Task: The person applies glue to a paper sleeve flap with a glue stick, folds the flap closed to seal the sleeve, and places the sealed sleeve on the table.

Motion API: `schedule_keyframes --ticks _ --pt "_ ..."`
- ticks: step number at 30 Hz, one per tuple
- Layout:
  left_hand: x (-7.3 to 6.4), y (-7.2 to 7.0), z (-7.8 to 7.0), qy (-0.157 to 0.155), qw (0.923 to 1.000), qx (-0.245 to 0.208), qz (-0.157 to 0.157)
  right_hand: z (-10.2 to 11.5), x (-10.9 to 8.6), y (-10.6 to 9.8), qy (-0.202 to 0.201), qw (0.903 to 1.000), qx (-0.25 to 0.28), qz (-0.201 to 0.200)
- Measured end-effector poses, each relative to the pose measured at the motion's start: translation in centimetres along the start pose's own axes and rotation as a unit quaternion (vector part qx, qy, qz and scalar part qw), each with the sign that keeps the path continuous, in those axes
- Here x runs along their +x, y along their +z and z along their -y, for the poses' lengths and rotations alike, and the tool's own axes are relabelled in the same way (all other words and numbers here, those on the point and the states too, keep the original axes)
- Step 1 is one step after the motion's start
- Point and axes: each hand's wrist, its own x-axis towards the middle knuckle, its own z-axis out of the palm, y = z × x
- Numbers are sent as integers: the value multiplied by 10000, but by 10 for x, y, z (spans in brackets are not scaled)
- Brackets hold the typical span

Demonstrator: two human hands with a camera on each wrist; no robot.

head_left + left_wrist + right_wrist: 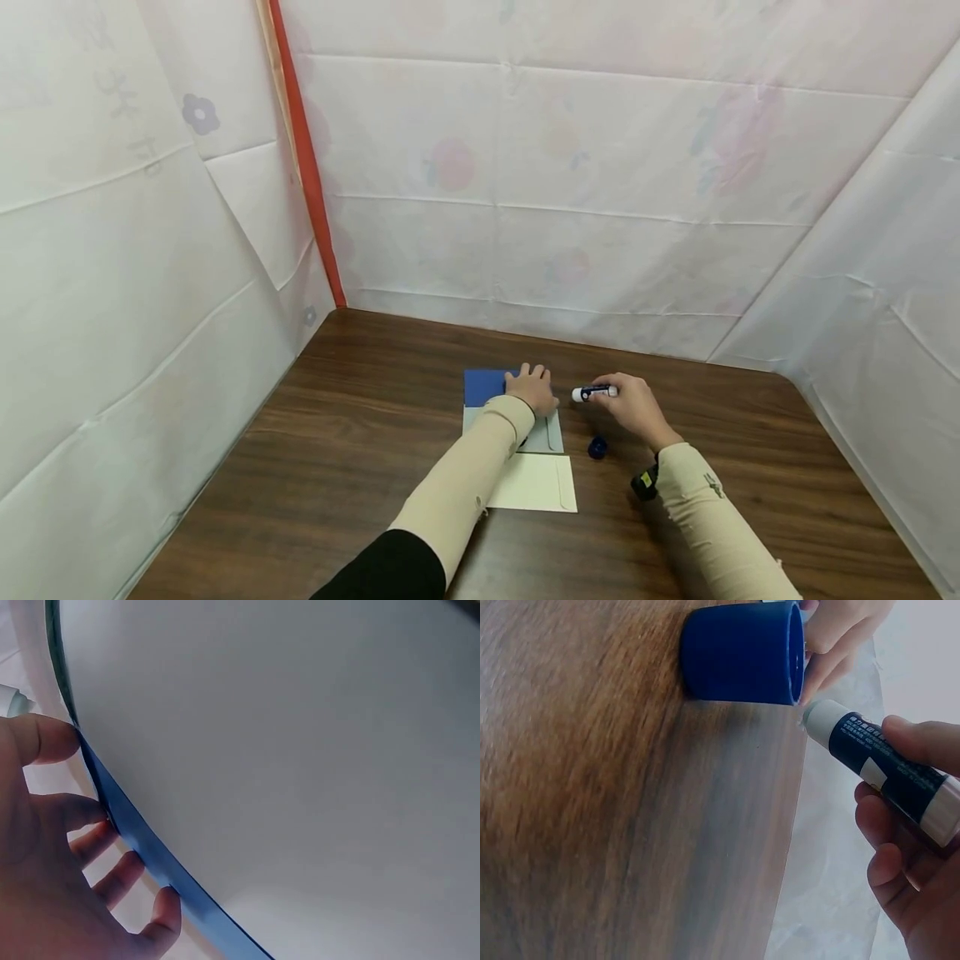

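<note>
Pinched between the thumb and fingers of my right hand (632,407) is an uncapped glue stick (600,392), white-ended with a dark blue label. Its bare end points left, toward my left hand (532,390). That hand rests with spread fingers over a blue envelope (482,388) and a light grey envelope (553,433) that adjoins it. In the left wrist view the fingertips press along a narrow blue strip (161,862) beside a broad pale surface (285,765). The blue glue cap (739,656) lies on its side on the table, left of and nearer than the right hand.
A cream envelope (532,483) lies just in front of the grey one, partly under the left forearm. The dark wood table (360,417) is enclosed by white sheeting (420,250) at the back and both sides. A red strip (307,167) runs down the back left corner.
</note>
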Motion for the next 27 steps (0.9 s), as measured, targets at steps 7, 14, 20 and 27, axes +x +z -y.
schedule_keyframes --ticks 7,14,20,27 --pt "8 4 0 -46 9995 225 -207 2 2 0 -38 10000 -9 61" --pt "8 4 2 -131 9996 163 -204 4 5 2 -1 9999 26 157" --pt "14 8 7 -189 9998 93 -34 4 3 5 -74 9998 63 161" --pt "9 1 9 -48 9992 68 -399 5 6 5 -192 9998 32 73"
